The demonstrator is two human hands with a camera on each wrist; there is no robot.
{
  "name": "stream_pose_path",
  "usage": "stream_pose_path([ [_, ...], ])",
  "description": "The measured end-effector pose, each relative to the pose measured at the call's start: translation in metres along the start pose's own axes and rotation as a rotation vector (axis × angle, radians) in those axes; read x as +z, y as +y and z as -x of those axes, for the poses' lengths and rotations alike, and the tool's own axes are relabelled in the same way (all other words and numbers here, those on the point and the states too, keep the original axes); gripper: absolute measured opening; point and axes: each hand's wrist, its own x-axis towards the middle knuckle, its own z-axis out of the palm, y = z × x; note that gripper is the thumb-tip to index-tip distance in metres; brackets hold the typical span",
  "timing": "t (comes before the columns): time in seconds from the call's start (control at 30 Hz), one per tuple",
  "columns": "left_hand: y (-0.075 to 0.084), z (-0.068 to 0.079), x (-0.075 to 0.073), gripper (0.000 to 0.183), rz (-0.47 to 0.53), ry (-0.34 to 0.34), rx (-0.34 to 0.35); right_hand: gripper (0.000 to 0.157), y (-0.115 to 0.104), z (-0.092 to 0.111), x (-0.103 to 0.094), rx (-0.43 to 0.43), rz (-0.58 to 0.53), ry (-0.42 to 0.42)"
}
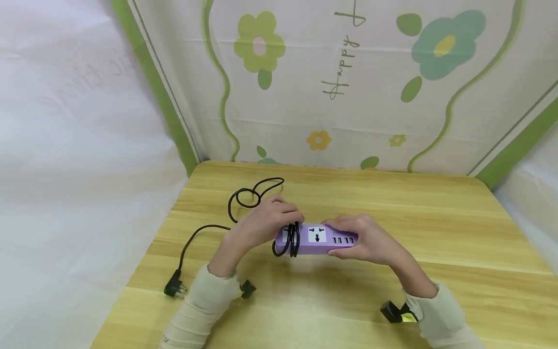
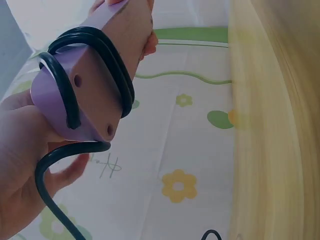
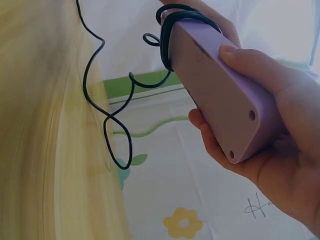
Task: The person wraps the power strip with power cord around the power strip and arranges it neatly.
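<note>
In the head view, your right hand (image 1: 366,238) grips the right end of the purple power strip (image 1: 315,249), up over the worktop (image 1: 305,310). Your left hand (image 1: 267,220) bends its fingers onto the black cord (image 1: 294,241) wound round the left end. The plug (image 1: 174,285) lies on the worktop; a hard tug could drag it. The middle socket (image 1: 317,234) has nothing in it.

In the left wrist view, one loop sits near the tip, so it might slip off.

In the right wrist view, the loose cord curls; pulling fast might make a knot.
</note>
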Motion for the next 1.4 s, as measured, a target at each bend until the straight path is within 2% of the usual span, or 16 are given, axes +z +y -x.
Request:
stream_pose_path([
  [0.2, -0.003, 0.002, 0.001, 0.028, 0.133, -0.115, -0.06, 0.052, 0.003, 0.002, -0.002, -0.009, -0.043, -0.016],
  [0.27, -0.005, 0.003, 0.001, 0.026, 0.177, -0.127, -0.069, 0.052, 0.004, 0.002, -0.002, -0.019, -0.058, -0.02],
  [0.37, -0.009, 0.004, 0.003, 0.022, 0.293, -0.113, -0.064, 0.052, 0.004, 0.002, -0.002, -0.05, -0.08, -0.025],
  [0.6, -0.017, 0.006, 0.012, 0.019, 0.639, -0.086, -0.005, 0.054, -0.002, 0.002, -0.002, -0.123, -0.158, -0.021],
  [0.7, -0.018, 0.007, 0.02, 0.019, 0.851, -0.094, -0.025, 0.055, -0.005, 0.004, -0.005, -0.137, -0.178, 0.007],
  [0.8, -0.018, 0.007, 0.027, 0.026, 1.068, -0.105, -0.078, 0.056, -0.006, 0.006, -0.008, -0.125, -0.178, 0.03],
  [0.87, -0.017, 0.007, 0.029, 0.029, 1.161, -0.112, -0.114, 0.057, -0.006, 0.007, -0.01, -0.13, -0.163, 0.042],
  [1.03, -0.013, 0.007, 0.029, 0.034, 1.203, -0.151, -0.219, 0.059, -0.006, 0.009, -0.014, -0.119, -0.176, 0.094],
  [1.13, -0.01, 0.007, 0.027, 0.038, 1.204, -0.146, -0.283, 0.062, -0.005, 0.009, -0.016, -0.084, -0.183, 0.148],
  [1.17, -0.008, 0.007, 0.026, 0.039, 1.209, -0.139, -0.3, 0.062, -0.005, 0.009, -0.016, -0.075, -0.178, 0.172],
  [1.3, -0.002, 0.002, 0.029, 0.015, 1.184, -0.077, -0.36, 0.062, -0.001, 0.006, -0.015, -0.032, -0.141, 0.314],
  [1.33, 0.001, 0.0, 0.03, 0.014, 1.155, -0.054, -0.38, 0.062, 0.001, 0.004, -0.015, -0.016, -0.126, 0.356],
  [1.4, 0.006, -0.005, 0.035, 0.023, 1.057, -0.003, -0.417, 0.062, 0.005, 0.002, -0.012, 0.027, -0.087, 0.428],
])
